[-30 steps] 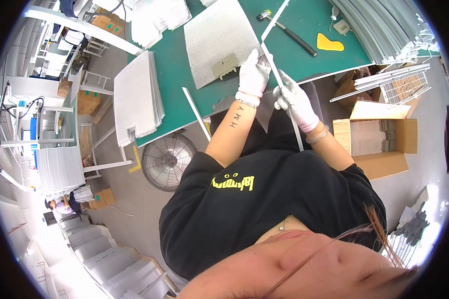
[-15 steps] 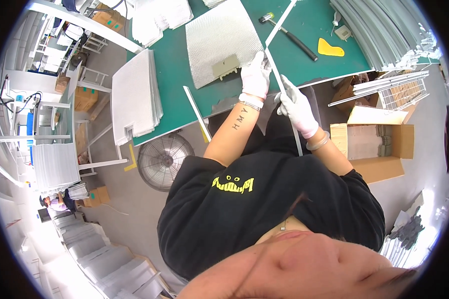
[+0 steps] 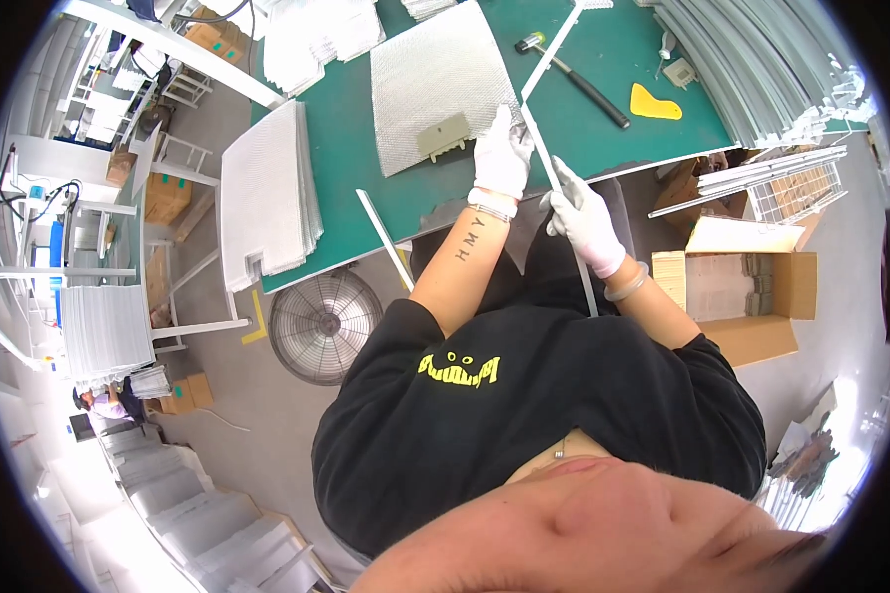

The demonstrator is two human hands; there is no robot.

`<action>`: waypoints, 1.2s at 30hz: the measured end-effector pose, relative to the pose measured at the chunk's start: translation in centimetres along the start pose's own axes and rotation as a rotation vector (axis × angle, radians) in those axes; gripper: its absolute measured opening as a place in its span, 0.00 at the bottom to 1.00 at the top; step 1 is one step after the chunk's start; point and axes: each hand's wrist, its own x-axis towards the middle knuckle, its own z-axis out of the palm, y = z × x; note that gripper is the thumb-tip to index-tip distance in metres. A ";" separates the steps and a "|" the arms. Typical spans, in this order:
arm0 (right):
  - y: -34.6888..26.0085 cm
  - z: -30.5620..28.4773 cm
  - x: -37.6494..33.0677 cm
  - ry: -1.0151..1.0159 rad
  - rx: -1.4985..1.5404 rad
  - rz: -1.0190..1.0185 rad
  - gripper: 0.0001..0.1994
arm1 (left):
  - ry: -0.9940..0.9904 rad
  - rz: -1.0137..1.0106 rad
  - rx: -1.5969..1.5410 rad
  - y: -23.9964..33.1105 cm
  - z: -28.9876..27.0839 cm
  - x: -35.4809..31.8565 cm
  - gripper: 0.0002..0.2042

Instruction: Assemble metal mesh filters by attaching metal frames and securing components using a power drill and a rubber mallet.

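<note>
My gloved left hand [image 3: 502,156] is closed around the edge of a long white frame strip [image 3: 535,130], beside the lower right corner of a white mesh sheet [image 3: 435,74]. Its fingertips are partly hidden there. Lower on the same strip, my gloved right hand [image 3: 585,219] grips it with bent fingers. The strip slants from the table toward my body and meets another white strip [image 3: 552,57] above my left hand. A grey-beige tabbed plate [image 3: 445,136] lies on the sheet's lower part. Left of my left forearm, a further white strip [image 3: 379,229] sticks out past the table edge.
On the green table [image 3: 346,128] lie a mallet [image 3: 593,96], a yellow scraper [image 3: 655,102] and stacked mesh sheets [image 3: 267,193]. Long pale strips [image 3: 752,69] are piled at right. A floor fan [image 3: 326,324] stands at left, an open carton [image 3: 796,287] at right.
Both hands and the strip have shifted slightly toward my body and left. The far end of the joined strip now shows a corner at the top. Both grips look the same.
</note>
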 end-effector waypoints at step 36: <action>0.6 1.4 -0.5 0.041 0.065 -0.068 0.30 | 0.257 -0.168 -0.438 1.6 3.1 -0.2 0.05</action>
